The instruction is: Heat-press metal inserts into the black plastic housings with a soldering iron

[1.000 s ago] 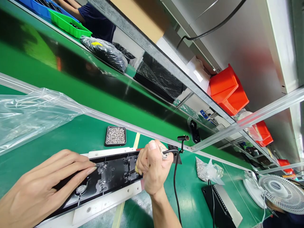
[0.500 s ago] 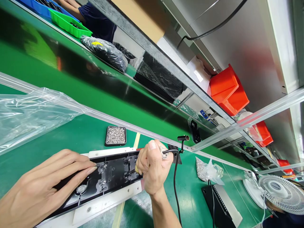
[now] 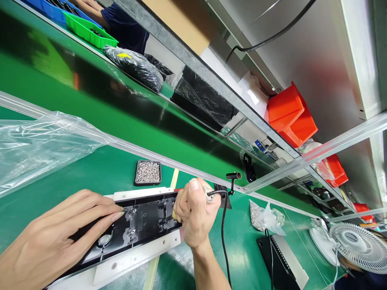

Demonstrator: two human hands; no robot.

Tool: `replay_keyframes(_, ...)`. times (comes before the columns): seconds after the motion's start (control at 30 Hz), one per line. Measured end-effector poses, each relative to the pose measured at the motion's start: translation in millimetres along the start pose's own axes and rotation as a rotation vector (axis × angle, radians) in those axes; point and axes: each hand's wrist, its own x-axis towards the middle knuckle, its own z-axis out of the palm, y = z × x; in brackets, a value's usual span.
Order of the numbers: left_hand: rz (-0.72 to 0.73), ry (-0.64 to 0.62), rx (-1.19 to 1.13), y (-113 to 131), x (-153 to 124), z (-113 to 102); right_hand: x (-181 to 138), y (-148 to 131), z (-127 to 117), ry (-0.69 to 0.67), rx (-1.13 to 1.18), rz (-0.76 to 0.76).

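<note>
The left hand (image 3: 54, 237) lies open and flat on the black panel (image 3: 142, 223), which rests in a white jig (image 3: 136, 257) on the green bench (image 3: 99, 169). The right hand (image 3: 195, 213) is fisted round a corded tool (image 3: 209, 196) at the panel's right end. Just behind the panel, a small tray (image 3: 148, 172) holds screws. A clear bag (image 3: 39, 145) lies at the left, and a screw bag (image 3: 266, 217) and a fan (image 3: 356, 245) are at the right.

The left hand (image 3: 51, 237) is bare, with long fingers (image 3: 96, 205) and smooth nails; the right hand (image 3: 195, 215) and its arm (image 3: 208, 270) are bare too.
</note>
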Motion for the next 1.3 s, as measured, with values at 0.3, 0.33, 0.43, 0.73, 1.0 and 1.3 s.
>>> replay_keyframes(0.3,-0.02,0.007,-0.001,9.8,6.1,-3.0,0.5,1.3,-0.8,-0.011,0.02,-0.015)
replay_keyframes(0.33,-0.015,0.005,0.0,7.8,5.7,-2.4,0.6,1.4,-0.9,-0.011,0.028,-0.014)
replay_keyframes(0.43,0.029,0.018,0.005,0.7,3.8,0.0,0.5,1.5,-0.9,-0.009,0.043,-0.013)
replay_keyframes(0.73,0.021,0.006,-0.003,-1.8,1.7,-0.7,-0.5,1.9,-0.8,-0.02,0.053,-0.008)
replay_keyframes(1.0,-0.01,0.0,-0.021,7.8,4.1,-2.2,0.7,2.0,-1.4,-0.027,0.065,-0.016)
replay_keyframes(1.3,-0.04,0.008,-0.031,10.5,3.7,-2.9,-0.3,3.3,-2.0,-0.038,0.055,-0.032)
